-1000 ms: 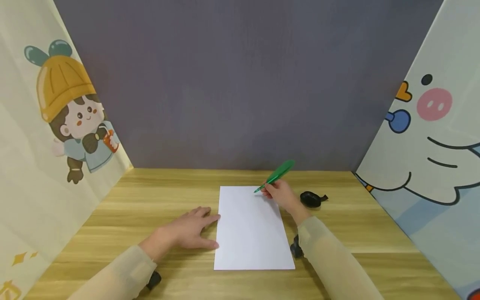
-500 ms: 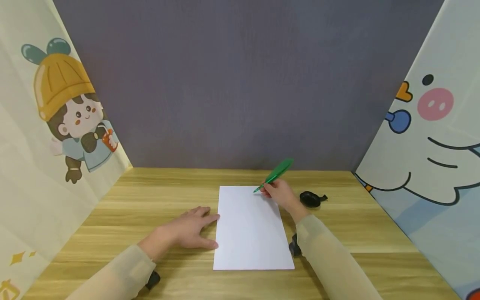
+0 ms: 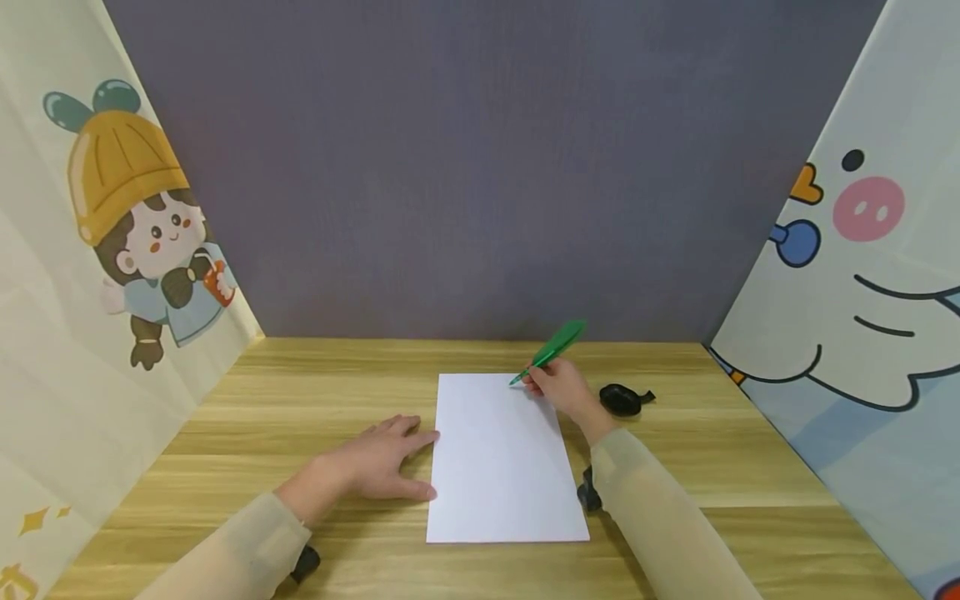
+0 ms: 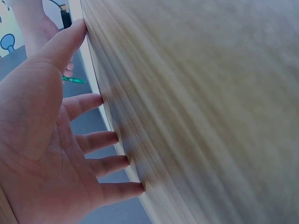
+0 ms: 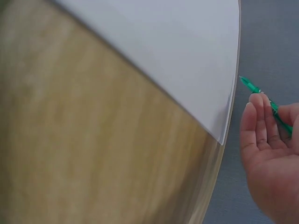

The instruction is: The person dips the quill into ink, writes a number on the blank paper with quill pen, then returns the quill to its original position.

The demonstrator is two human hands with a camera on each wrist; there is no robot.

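Fingers (image 3: 532,382) of the right hand (image 3: 564,388) are clamped on a green pen (image 3: 557,346) in the head view. Its tip points down and left, just ahead of the fingertips, over the far part of a white sheet (image 3: 502,467), while its feather-shaped end rises beyond them, up and to the right. The left hand (image 3: 375,462) lies with its fingers spread apart; thumb and forefinger reach the sheet's left edge, and its other fingers are over the worktop (image 3: 300,392). An oval black object (image 3: 621,399) with a short tab lies to the right of the right hand's fingers, near the wrist.

From the left wrist, the left palm shows, its straight fingers apart, with fingertips at the surface. The pen's tip appears past them, between thumb and forefinger, near the sheet but apart from it.

From the right wrist, thumb and fingers pinch the pen, the remaining fingers bent together beneath it. Its tip sticks out past the fingertips against a grey panel (image 5: 268,37), apart from the sheet's edge.
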